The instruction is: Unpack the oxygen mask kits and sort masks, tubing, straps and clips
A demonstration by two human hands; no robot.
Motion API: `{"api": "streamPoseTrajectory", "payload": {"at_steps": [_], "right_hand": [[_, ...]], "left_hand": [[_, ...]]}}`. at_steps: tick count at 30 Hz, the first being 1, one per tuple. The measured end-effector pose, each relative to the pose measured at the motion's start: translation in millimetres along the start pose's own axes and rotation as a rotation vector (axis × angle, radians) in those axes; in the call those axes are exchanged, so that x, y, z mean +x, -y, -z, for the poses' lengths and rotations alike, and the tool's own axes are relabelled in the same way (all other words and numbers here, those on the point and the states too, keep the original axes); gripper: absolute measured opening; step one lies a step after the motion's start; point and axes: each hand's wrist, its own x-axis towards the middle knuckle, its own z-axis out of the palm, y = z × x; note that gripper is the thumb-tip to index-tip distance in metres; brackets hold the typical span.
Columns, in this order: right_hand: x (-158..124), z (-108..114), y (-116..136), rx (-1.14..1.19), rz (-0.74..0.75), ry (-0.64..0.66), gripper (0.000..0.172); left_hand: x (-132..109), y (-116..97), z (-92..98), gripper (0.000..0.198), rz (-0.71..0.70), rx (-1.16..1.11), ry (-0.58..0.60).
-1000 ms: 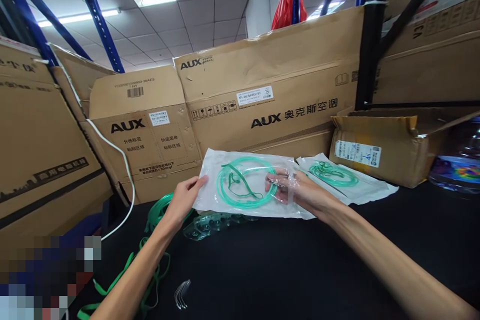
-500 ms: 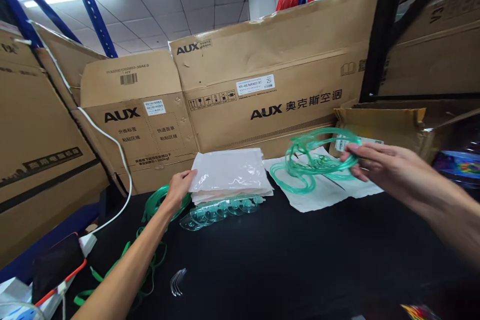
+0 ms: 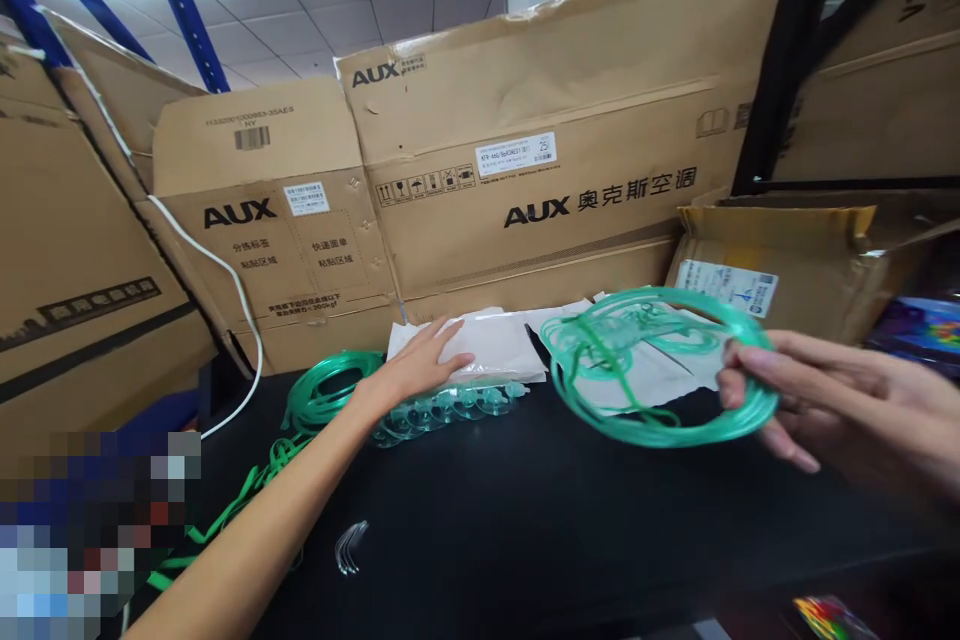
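Held up by my right hand (image 3: pixel 802 385) is a coil of clear green tubing (image 3: pixel 660 434), pinched at its right side between thumb and fingers. A darker green strap hangs across the loop. My left hand (image 3: pixel 420 362) rests with spread fingers on a stack of white plastic bags (image 3: pixel 506 345). Just in front of the stack lies a row of clear green plastic masks (image 3: pixel 457 407), overlapping one another. To the left of the bags sits another green tubing coil (image 3: pixel 311 405), partly behind my left arm. Behind the held coil, more green tubing (image 3: pixel 697 332) lies on a white sheet (image 3: pixel 679 380).
Green elastic straps (image 3: pixel 240 502) lie beside my left forearm. Several thin curved clear or metallic strips (image 3: pixel 349 548) are on the black table (image 3: pixel 525 530). Large cardboard boxes (image 3: pixel 450 260) wall the back; an open carton (image 3: pixel 795 230) stands at right. The lower left is pixelated.
My left hand has moved from the edge of the bags onto their top, fingers spread. The right hand has brought the tubing coil lower and nearer, clear of the tubing on the sheet.
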Motion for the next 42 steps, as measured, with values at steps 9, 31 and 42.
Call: {"api": "streamPoseTrajectory", "payload": {"at_steps": [9,31,42], "right_hand": [[-18,-85,-35,0.129,-0.309,0.492,0.034],[-7,-125,-88,-0.881,0.465,0.415,0.015],[2,-139,-74,-0.519,0.196,0.688,0.007]], "left_hand": [[40,3,-10.8,0.059,0.201,0.163,0.358],[-48,-63,13.4,0.034,-0.044,0.122,-0.030],[-108,-67,17.1,0.039,0.111,-0.285,0.008]]}}
